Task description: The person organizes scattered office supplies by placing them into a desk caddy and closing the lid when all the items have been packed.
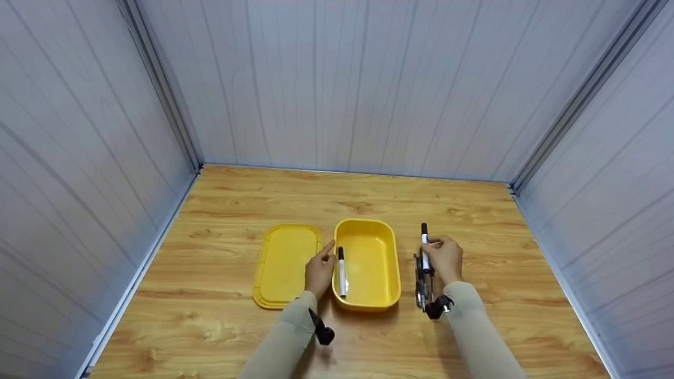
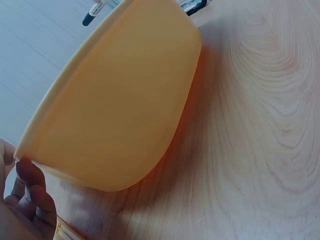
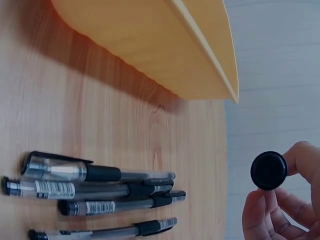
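An open yellow plastic box [image 1: 371, 263] stands on the wooden table. My left hand [image 1: 319, 271] grips its left rim, thumb and fingers pinching the edge in the left wrist view. Inside the box, along its left wall, lies a white marker with a black cap [image 1: 342, 273]. To the right of the box, my right hand [image 1: 446, 259] pinches a second white marker [image 1: 425, 259] with a black cap. Its round black end [image 3: 269, 170] faces the right wrist camera. Just below this marker, several clear-barrelled black pens [image 3: 105, 190] lie on the table.
The flat yellow lid [image 1: 287, 263] lies on the table left of the box. Pale panel walls [image 1: 347, 95] enclose the wooden table [image 1: 347, 195] at the back and on both sides.
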### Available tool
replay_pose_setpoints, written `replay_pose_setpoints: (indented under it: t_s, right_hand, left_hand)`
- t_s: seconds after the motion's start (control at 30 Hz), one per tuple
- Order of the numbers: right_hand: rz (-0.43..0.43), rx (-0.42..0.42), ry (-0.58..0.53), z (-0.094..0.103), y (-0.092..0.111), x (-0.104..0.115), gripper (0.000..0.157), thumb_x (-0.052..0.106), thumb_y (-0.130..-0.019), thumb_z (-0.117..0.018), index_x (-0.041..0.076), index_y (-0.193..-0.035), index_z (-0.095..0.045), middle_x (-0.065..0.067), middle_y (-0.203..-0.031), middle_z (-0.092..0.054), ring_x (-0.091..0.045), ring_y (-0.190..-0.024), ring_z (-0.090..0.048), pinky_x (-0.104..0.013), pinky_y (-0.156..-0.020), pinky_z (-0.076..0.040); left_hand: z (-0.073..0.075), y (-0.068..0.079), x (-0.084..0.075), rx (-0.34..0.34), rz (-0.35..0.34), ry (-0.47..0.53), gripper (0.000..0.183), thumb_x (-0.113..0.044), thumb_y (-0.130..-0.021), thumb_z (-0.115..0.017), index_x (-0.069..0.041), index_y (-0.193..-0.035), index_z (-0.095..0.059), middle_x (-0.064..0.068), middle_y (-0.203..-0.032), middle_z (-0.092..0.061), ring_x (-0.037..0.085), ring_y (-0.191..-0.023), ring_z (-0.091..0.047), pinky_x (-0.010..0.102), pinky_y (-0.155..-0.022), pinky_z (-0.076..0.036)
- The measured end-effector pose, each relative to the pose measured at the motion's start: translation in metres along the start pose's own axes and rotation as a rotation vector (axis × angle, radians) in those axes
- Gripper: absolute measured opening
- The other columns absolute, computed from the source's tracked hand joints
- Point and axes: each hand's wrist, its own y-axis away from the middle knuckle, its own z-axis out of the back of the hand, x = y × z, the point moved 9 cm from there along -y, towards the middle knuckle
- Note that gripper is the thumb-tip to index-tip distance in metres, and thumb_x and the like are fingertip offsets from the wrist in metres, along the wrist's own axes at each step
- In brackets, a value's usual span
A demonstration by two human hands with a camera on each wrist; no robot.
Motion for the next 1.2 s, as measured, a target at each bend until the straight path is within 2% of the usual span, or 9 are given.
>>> replay_pose_setpoints:
  t_s: [0.4,0.6,0.9,1.07,1.2]
  right_hand:
    - [0.018,0.025,-0.011,-0.022,0.002,0.014,0.028,0.019,-0.084,-0.073,0.004,-0.107,-0.072,-0.010,-0.089,-0.068,-0.016,-0.068,-0.060,-0.025,-0.059,-0.049]
    - [0.030,0.047,-0.041,-0.035,0.005,0.024,0.026,0.018,-0.084,-0.074,0.003,-0.105,-0.071,-0.011,-0.088,-0.068,-0.016,-0.067,-0.061,-0.025,-0.057,-0.050]
    - [0.033,0.065,-0.029,-0.055,0.008,0.037,0.023,0.018,-0.083,-0.076,0.004,-0.101,-0.073,-0.009,-0.086,-0.069,-0.018,-0.073,-0.062,-0.025,-0.061,-0.049]
    - [0.014,0.096,-0.031,-0.065,0.011,0.040,0.024,0.020,-0.084,-0.075,0.006,-0.103,-0.073,-0.007,-0.086,-0.068,-0.018,-0.074,-0.062,-0.027,-0.064,-0.050]
    - [0.014,0.100,-0.065,-0.069,0.013,0.045,0.023,0.017,-0.083,-0.076,0.005,-0.102,-0.072,-0.008,-0.086,-0.066,-0.017,-0.070,-0.060,-0.026,-0.060,-0.050]
  left_hand:
    - [-0.001,0.000,0.000,0.016,0.016,-0.011,0.044,-0.019,-0.096,-0.054,-0.020,-0.140,-0.058,0.005,-0.091,-0.066,0.014,-0.074,-0.052,0.029,-0.069,-0.044]
    - [-0.002,0.000,0.000,0.025,0.005,0.011,0.043,-0.019,-0.097,-0.054,-0.021,-0.140,-0.057,0.006,-0.088,-0.066,0.013,-0.069,-0.051,0.028,-0.065,-0.044]
    - [0.001,0.003,0.000,0.022,0.007,-0.014,0.044,-0.018,-0.097,-0.054,-0.019,-0.141,-0.056,0.006,-0.092,-0.066,0.015,-0.076,-0.052,0.029,-0.068,-0.044]
    - [0.001,0.004,-0.004,0.011,-0.018,-0.009,0.044,-0.016,-0.096,-0.054,-0.018,-0.139,-0.058,0.005,-0.087,-0.065,0.013,-0.072,-0.051,0.029,-0.068,-0.043]
    - [-0.003,0.003,-0.003,0.020,-0.014,-0.003,0.043,-0.016,-0.096,-0.055,-0.019,-0.139,-0.058,0.004,-0.083,-0.063,0.013,-0.069,-0.049,0.028,-0.066,-0.042]
